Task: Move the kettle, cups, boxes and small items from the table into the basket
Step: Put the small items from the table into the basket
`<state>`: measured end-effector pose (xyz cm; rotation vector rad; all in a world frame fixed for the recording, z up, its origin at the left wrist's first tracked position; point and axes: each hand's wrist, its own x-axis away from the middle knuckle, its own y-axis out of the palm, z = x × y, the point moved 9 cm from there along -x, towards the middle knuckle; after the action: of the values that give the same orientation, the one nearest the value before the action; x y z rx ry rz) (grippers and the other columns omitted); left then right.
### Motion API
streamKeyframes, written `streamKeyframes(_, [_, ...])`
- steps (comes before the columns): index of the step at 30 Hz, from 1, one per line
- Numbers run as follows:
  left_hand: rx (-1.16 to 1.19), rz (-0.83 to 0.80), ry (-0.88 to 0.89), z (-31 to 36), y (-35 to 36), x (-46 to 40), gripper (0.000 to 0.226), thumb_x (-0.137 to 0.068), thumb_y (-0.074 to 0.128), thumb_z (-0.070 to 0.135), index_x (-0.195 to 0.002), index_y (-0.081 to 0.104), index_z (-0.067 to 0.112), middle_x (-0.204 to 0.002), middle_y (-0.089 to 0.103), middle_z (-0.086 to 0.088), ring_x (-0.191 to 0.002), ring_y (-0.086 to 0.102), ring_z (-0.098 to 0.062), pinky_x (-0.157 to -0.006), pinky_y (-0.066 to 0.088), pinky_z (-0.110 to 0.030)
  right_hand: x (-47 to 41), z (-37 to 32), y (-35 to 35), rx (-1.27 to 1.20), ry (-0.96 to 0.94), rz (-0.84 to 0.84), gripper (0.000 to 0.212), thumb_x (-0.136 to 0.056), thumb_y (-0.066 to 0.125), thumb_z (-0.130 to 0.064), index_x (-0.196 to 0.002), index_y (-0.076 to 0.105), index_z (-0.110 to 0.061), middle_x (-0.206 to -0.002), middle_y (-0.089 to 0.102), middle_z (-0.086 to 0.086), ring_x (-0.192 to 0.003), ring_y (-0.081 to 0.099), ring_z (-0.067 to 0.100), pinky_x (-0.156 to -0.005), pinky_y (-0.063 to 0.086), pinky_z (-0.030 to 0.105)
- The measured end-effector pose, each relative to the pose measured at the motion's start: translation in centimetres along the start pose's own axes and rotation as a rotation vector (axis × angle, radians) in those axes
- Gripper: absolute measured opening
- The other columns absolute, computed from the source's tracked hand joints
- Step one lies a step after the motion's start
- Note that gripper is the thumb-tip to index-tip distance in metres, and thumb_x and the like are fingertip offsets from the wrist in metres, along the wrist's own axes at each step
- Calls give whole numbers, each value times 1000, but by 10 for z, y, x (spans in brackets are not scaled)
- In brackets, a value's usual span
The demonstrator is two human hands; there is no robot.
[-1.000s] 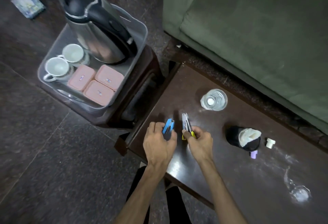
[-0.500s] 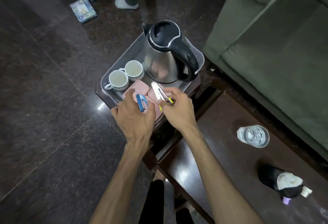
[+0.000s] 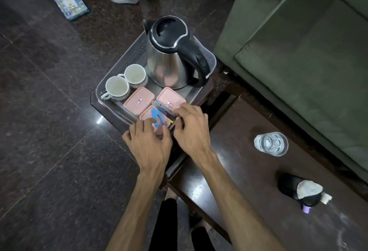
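Clippers, light, stiff and slick, sit over the boxes (image 3: 139, 101) near the kettle (image 3: 169, 59) in the basket (image 3: 121, 65): left hand (image 3: 148, 143) pinches the blue pair (image 3: 156, 118), right hand (image 3: 192, 129) the steel pair (image 3: 162, 108), best held mid-body.

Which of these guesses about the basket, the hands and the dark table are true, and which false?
1. The steel kettle with black lid stands inside the clear plastic basket. True.
2. Both white ceramic cups lie tipped over. False: they stand upright.
3. The left hand holds a small blue tool over the pink lidded boxes. True.
4. The clear drinking glass is in the basket. False: it stands on the dark wooden table.
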<state>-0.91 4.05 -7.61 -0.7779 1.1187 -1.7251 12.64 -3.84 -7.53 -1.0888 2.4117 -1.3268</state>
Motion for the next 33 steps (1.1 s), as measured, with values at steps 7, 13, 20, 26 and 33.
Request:
streamKeyframes(7, [199,-63,155,47,16,68,10,-77,66,21,-86,67,17,-79,63,2,-83,60,-28,-82,38,-44,63,74,-30,-224,233,122,19,-86,64,-14,-96,78,-22,-99,77,-7,-91,63,15,-83,49,27])
streamKeyframes(13, [219,-340,344,116,68,157,9,-74,69,15,-83,69,18,-72,61,4,-75,63,-25,-78,38,-39,158,195,-52,-351,612,162,17,-82,70,-14,-89,79,-26,-86,78,-14,-75,66,-3,-71,51,12])
streamKeyframes(20, [73,-767,573,180,152,273,9,-83,68,18,-90,72,21,-87,73,1,-82,69,-26,-82,46,-38,279,317,-93,-364,995,242,17,-83,72,-13,-92,83,-24,-90,82,-5,-87,77,17,-87,59,31])
streamKeyframes(26, [-9,-886,785,231,204,365,21,-90,57,28,-109,66,26,-103,75,-1,-93,71,-31,-82,51,-36,349,412,-139,-305,1212,403,19,-87,71,-17,-100,83,-22,-101,82,7,-105,74,32,-91,54,31])
streamKeyframes(33, [-108,-940,913,286,256,430,57,-99,53,29,-154,36,29,-109,74,-6,-101,71,-33,-87,51,-40,343,500,-184,-259,1176,462,19,-88,69,-20,-101,82,-21,-100,83,7,-105,76,29,-93,54,30])
